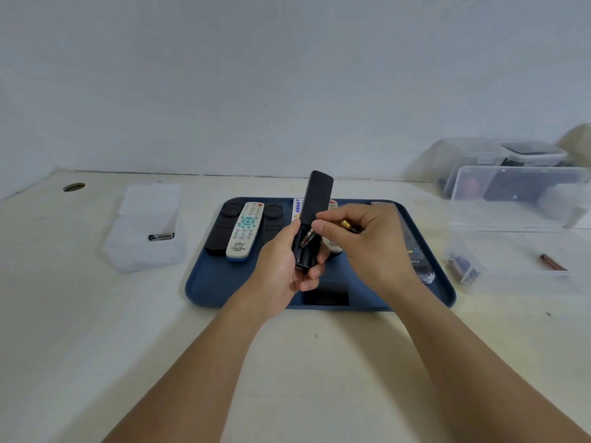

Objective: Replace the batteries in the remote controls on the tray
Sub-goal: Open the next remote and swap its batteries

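Observation:
My left hand (281,266) grips a black remote (315,206) above the blue tray (217,282), back side up, its battery bay open. A battery (307,237) lies in the bay under the thumb and forefinger of my right hand (361,238). My right hand also holds a gold-tipped battery (347,224) in its curled fingers. A black battery cover (326,294) lies on the tray near its front edge. On the tray's left rest a white remote (244,231) and two black remotes (222,228). More remotes lie partly hidden behind my hands.
A clear box (144,225) left of the tray holds one battery (161,236). At the right, a clear box (511,260) holds several batteries. Lidded clear containers (518,183) stand at the back right. A round hole (74,187) marks the table's far left.

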Tool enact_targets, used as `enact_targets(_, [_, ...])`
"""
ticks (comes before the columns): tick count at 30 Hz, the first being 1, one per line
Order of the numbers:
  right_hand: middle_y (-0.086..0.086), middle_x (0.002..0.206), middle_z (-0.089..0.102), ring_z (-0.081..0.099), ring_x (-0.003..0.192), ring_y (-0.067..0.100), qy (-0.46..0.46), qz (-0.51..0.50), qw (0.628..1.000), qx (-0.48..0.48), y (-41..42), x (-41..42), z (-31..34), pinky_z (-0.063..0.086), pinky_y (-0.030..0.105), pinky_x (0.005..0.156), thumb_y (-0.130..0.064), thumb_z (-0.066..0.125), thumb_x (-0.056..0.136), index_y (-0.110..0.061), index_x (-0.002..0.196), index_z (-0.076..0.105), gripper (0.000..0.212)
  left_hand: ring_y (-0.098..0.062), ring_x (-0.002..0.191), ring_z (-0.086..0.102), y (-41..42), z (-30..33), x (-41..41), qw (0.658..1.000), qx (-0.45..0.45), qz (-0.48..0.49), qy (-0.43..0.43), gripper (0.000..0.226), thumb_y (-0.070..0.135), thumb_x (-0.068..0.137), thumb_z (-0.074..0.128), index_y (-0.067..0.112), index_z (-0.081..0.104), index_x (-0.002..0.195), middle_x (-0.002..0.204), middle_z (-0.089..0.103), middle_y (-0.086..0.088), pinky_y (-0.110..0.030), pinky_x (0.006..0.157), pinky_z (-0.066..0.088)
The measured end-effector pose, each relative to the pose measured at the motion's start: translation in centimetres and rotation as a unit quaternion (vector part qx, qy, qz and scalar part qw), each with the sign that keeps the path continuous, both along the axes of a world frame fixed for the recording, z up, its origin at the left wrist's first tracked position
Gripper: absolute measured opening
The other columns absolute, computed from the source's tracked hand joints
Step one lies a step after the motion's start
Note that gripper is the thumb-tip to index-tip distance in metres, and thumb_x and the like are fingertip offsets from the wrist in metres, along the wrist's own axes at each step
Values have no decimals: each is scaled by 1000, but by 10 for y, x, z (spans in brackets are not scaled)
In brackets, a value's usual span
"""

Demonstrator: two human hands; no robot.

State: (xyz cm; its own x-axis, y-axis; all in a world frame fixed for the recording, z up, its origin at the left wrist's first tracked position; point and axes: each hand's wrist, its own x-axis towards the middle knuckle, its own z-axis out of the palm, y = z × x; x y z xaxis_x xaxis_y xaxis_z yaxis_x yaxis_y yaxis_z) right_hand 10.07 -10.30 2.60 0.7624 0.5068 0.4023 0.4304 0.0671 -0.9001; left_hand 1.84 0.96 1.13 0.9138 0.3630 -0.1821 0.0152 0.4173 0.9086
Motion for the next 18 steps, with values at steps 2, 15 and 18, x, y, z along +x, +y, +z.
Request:
enact_targets(2, [10,72,73,67,54,28,4,-4,1000,-1,3,-7,-1,60,45,63,-9,77,85,-7,93,78,8,-17,44,40,-2,2,0,1000,4,16,12,50,45,106,36,7,61,88,62,55,-10,-21,37,22])
enact_targets(15, [-12,74,63,66,57,7,-152,24,981,-123,12,-22,-9,49,13,66,-9,67,93,-24,113,75,26,-13,40,38,-2,4,0,995,-20,93,8,43,45,101,52,12,69,80,60,59,-4,-20,36,20])
enact_targets(18, [-7,70,72,72,60,15,-54,93,989,-102,8,-15,-9,57,21,73,-5,60,97,-21,118,73,30,-12,39,38,-3,5,-1,996,-13,91,4,41,44,103,50,13,71,87,62,64,-3,-20,36,19])
